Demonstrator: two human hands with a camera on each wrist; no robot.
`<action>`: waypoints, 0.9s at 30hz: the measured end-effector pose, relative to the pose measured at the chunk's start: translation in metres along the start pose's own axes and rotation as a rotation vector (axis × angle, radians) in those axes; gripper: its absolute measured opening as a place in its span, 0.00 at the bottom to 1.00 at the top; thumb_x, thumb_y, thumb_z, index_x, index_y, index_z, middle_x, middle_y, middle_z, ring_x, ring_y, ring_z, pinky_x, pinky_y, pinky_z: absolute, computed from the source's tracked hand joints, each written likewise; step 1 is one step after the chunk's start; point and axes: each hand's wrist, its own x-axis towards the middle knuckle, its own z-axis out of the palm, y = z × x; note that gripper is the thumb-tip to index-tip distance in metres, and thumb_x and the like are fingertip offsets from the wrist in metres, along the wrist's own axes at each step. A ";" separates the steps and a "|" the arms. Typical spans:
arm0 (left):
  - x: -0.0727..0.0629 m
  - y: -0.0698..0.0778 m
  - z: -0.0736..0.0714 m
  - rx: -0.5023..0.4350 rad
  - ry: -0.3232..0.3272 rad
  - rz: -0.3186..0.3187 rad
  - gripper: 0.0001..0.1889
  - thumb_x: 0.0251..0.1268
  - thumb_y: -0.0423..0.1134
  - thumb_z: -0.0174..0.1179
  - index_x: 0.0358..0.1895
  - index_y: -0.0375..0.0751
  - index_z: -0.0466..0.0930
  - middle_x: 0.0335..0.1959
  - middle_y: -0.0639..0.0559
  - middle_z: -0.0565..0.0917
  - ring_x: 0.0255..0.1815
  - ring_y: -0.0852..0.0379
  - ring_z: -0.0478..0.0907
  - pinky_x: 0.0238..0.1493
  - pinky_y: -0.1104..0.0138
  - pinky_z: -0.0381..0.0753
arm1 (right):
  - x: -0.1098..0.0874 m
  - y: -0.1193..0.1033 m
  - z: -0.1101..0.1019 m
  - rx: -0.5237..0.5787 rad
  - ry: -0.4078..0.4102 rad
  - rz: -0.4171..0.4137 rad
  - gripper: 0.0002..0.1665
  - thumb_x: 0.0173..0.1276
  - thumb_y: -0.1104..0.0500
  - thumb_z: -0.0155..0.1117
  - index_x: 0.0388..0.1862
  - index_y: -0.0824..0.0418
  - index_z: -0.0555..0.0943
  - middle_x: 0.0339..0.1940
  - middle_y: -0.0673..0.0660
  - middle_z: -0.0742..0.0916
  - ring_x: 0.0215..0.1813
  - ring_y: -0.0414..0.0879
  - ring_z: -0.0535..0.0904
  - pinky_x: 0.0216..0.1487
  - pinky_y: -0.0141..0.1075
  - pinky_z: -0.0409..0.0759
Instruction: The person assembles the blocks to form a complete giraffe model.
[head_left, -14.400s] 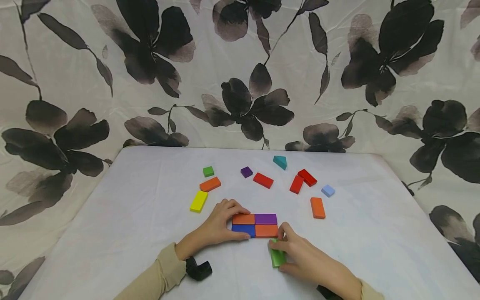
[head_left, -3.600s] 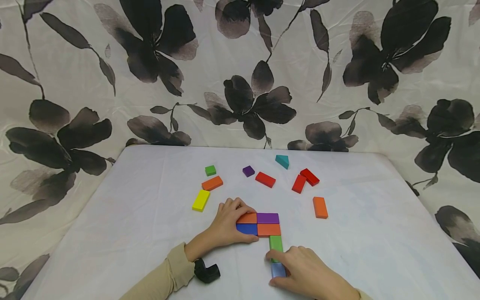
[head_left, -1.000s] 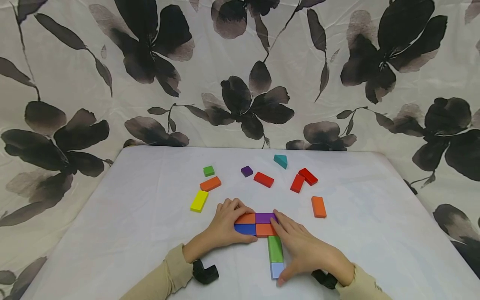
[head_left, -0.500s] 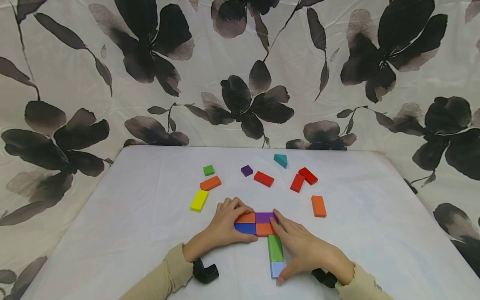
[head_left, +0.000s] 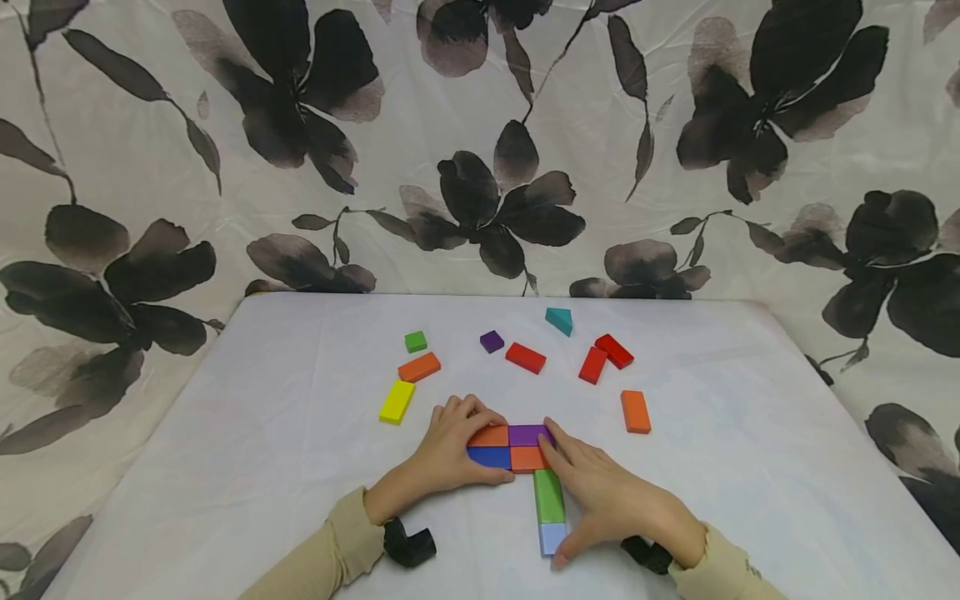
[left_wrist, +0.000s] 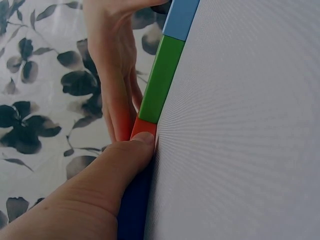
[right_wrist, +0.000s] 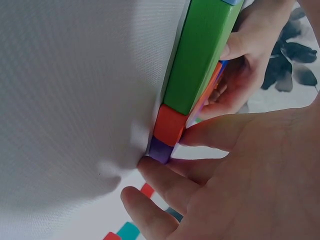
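A few seconds ago your right hand (head_left: pixel 603 496) was at the light blue block (head_left: pixel 552 539); now its fingers reach to the right ends of the purple block (head_left: pixel 527 435) and the lower orange block (head_left: pixel 527 458), with the thumb at the near end of the light blue one. During the last second almost nothing has shifted. The light blue block, which earlier lay loose, now ends the column below the green block (head_left: pixel 549 497), so I judge this as a steadying or aligning moment for six pieces that seem to meet closely.

Your left hand (head_left: pixel 453 450) is clamped on the group's left part — thumb on the near side, fingers bent over the far side, around the upper orange block (head_left: pixel 491 436) and the blue block (head_left: pixel 491 457). Your right hand does not grip; its fingers lie rather straight. The group rests on the table (head_left: pixel 262 417), roughly midway between the left and right edges and well apart from the far edge.

Your left hand covers the outer ends of two blocks, and the table's near edge is out of frame. The light blue block runs out of the left wrist view — whether your right thumb presses it, I cannot tell.
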 end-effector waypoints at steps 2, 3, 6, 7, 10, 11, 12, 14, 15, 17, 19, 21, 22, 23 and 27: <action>0.000 0.000 0.000 -0.001 -0.001 -0.001 0.31 0.43 0.61 0.76 0.53 0.56 0.81 0.45 0.58 0.71 0.48 0.58 0.63 0.44 0.59 0.59 | 0.000 0.000 0.000 -0.001 0.002 -0.002 0.79 0.39 0.25 0.76 0.81 0.60 0.50 0.82 0.58 0.45 0.79 0.59 0.50 0.71 0.60 0.57; 0.000 0.000 0.000 0.000 -0.002 0.000 0.31 0.43 0.61 0.76 0.53 0.56 0.81 0.45 0.58 0.71 0.48 0.58 0.63 0.44 0.60 0.59 | 0.000 0.000 0.000 -0.003 0.004 -0.003 0.79 0.39 0.25 0.76 0.81 0.60 0.50 0.82 0.58 0.45 0.79 0.59 0.50 0.71 0.60 0.57; -0.001 0.000 0.000 0.005 -0.004 0.002 0.31 0.44 0.61 0.76 0.53 0.55 0.81 0.46 0.58 0.71 0.48 0.58 0.63 0.44 0.60 0.59 | 0.000 0.000 0.000 -0.002 0.008 -0.009 0.79 0.39 0.26 0.77 0.81 0.60 0.50 0.82 0.59 0.45 0.79 0.60 0.50 0.71 0.60 0.57; -0.001 0.000 0.000 0.005 -0.006 0.001 0.31 0.44 0.60 0.75 0.54 0.55 0.81 0.46 0.58 0.71 0.48 0.58 0.63 0.44 0.60 0.59 | 0.000 0.000 0.001 -0.001 0.009 -0.010 0.79 0.39 0.26 0.77 0.81 0.60 0.50 0.82 0.59 0.44 0.78 0.60 0.50 0.71 0.61 0.57; -0.001 0.002 0.001 0.004 -0.009 0.002 0.31 0.45 0.60 0.75 0.54 0.55 0.80 0.45 0.58 0.71 0.48 0.58 0.62 0.44 0.60 0.59 | 0.000 0.000 0.001 0.021 0.006 -0.010 0.79 0.40 0.27 0.77 0.81 0.61 0.50 0.82 0.59 0.43 0.78 0.61 0.51 0.70 0.60 0.58; -0.001 0.002 0.001 0.002 -0.009 0.004 0.30 0.46 0.60 0.75 0.54 0.55 0.80 0.45 0.57 0.70 0.48 0.58 0.62 0.44 0.60 0.59 | 0.000 0.000 0.001 0.035 0.003 -0.010 0.79 0.40 0.27 0.77 0.81 0.61 0.49 0.82 0.59 0.42 0.78 0.61 0.51 0.70 0.60 0.59; -0.002 0.002 0.001 -0.001 -0.009 0.004 0.30 0.46 0.59 0.75 0.54 0.54 0.80 0.45 0.57 0.70 0.48 0.58 0.62 0.44 0.60 0.60 | 0.000 0.000 0.002 0.050 -0.002 -0.008 0.79 0.40 0.28 0.78 0.81 0.61 0.48 0.82 0.58 0.41 0.78 0.62 0.51 0.70 0.60 0.59; -0.002 0.003 0.002 -0.001 -0.009 0.005 0.31 0.46 0.59 0.75 0.54 0.54 0.80 0.45 0.57 0.70 0.48 0.58 0.62 0.45 0.60 0.60 | 0.000 0.000 0.002 0.079 -0.014 -0.006 0.79 0.41 0.28 0.78 0.81 0.60 0.47 0.82 0.58 0.39 0.78 0.62 0.51 0.69 0.59 0.60; -0.002 0.003 0.002 -0.002 -0.008 0.005 0.31 0.46 0.59 0.75 0.54 0.54 0.79 0.46 0.57 0.70 0.48 0.58 0.62 0.45 0.60 0.60 | 0.000 0.000 0.003 0.092 -0.021 -0.005 0.79 0.42 0.29 0.78 0.81 0.60 0.46 0.82 0.58 0.38 0.79 0.62 0.50 0.70 0.58 0.61; -0.002 0.003 0.003 0.002 -0.005 0.006 0.31 0.46 0.59 0.75 0.55 0.54 0.79 0.46 0.57 0.69 0.48 0.57 0.62 0.45 0.60 0.61 | 0.000 0.000 0.003 0.105 -0.032 -0.002 0.79 0.43 0.29 0.77 0.82 0.59 0.44 0.82 0.57 0.36 0.79 0.60 0.49 0.70 0.57 0.60; -0.002 0.003 0.004 0.017 -0.006 0.002 0.32 0.46 0.61 0.74 0.55 0.54 0.79 0.46 0.57 0.69 0.48 0.58 0.61 0.46 0.60 0.60 | 0.000 0.000 0.004 0.111 -0.042 0.004 0.79 0.43 0.29 0.77 0.82 0.59 0.42 0.82 0.56 0.36 0.80 0.60 0.48 0.70 0.57 0.61; -0.002 0.003 0.004 0.032 -0.010 0.000 0.33 0.46 0.62 0.74 0.56 0.55 0.79 0.46 0.57 0.69 0.48 0.58 0.61 0.45 0.61 0.60 | 0.001 0.000 0.004 0.117 -0.049 0.011 0.80 0.43 0.29 0.77 0.82 0.58 0.41 0.82 0.56 0.36 0.80 0.59 0.48 0.70 0.57 0.60; -0.002 0.003 0.005 0.040 -0.009 0.000 0.33 0.46 0.63 0.73 0.57 0.56 0.79 0.46 0.58 0.69 0.48 0.58 0.61 0.45 0.61 0.60 | 0.001 0.001 0.004 0.117 -0.051 0.013 0.80 0.44 0.29 0.77 0.82 0.58 0.40 0.82 0.56 0.36 0.80 0.59 0.48 0.70 0.57 0.61; -0.002 0.002 0.005 0.047 -0.007 0.003 0.33 0.46 0.63 0.73 0.57 0.56 0.79 0.46 0.58 0.68 0.48 0.58 0.61 0.45 0.61 0.59 | 0.001 0.001 0.003 0.120 -0.052 0.017 0.80 0.43 0.29 0.77 0.82 0.57 0.40 0.82 0.55 0.36 0.80 0.59 0.48 0.70 0.57 0.61; -0.001 0.002 0.006 0.057 -0.002 0.012 0.33 0.47 0.63 0.73 0.57 0.56 0.79 0.45 0.58 0.68 0.47 0.58 0.61 0.44 0.61 0.59 | 0.001 0.000 0.002 0.117 -0.054 0.028 0.80 0.43 0.29 0.77 0.82 0.56 0.41 0.82 0.55 0.37 0.79 0.59 0.49 0.69 0.58 0.62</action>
